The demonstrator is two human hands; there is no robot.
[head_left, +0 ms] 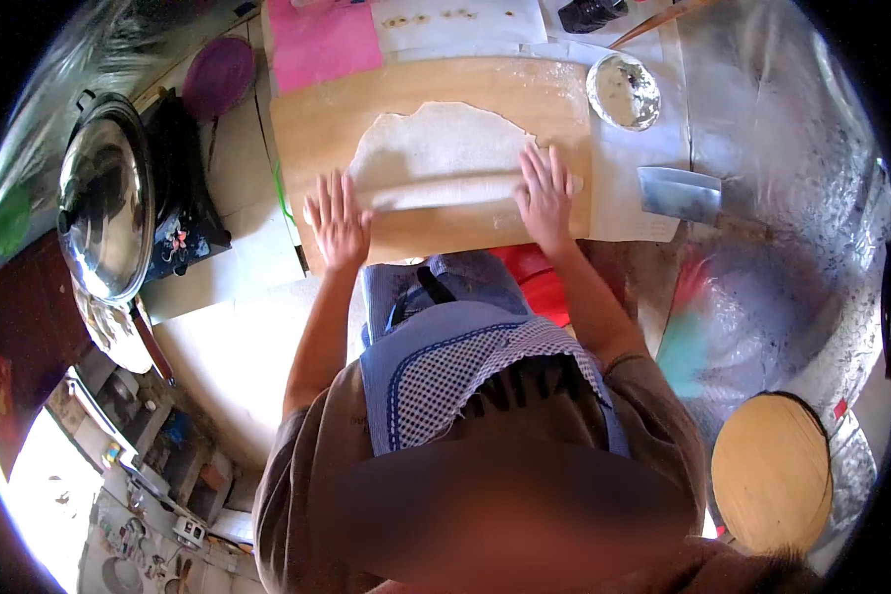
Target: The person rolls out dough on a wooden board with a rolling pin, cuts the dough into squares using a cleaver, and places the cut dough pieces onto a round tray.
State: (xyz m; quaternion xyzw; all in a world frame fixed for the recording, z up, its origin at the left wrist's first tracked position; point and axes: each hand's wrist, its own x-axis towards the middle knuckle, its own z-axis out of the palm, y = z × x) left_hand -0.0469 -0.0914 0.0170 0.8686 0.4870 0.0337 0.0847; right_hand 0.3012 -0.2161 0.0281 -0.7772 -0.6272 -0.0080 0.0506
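A pale sheet of dough (445, 144) lies on a wooden board (312, 124), its edge uneven and rounded on the far side. Across the near part of the dough runs a light rolling pin (450, 192). My left hand (339, 226) rests flat on the pin's left end with its fingers stretched out. On the right end lies my right hand (546, 200), palm down, fingers extended and slightly apart. Neither hand wraps round the pin. The dough beneath the pin is partly hidden.
A white-dusted bowl (623, 91) and a wide metal scraper (679, 194) are right of the board. A large lidded metal pan (107, 198) stands at left, near a purple round object (218, 77). A round wooden disc (772, 473) is at lower right.
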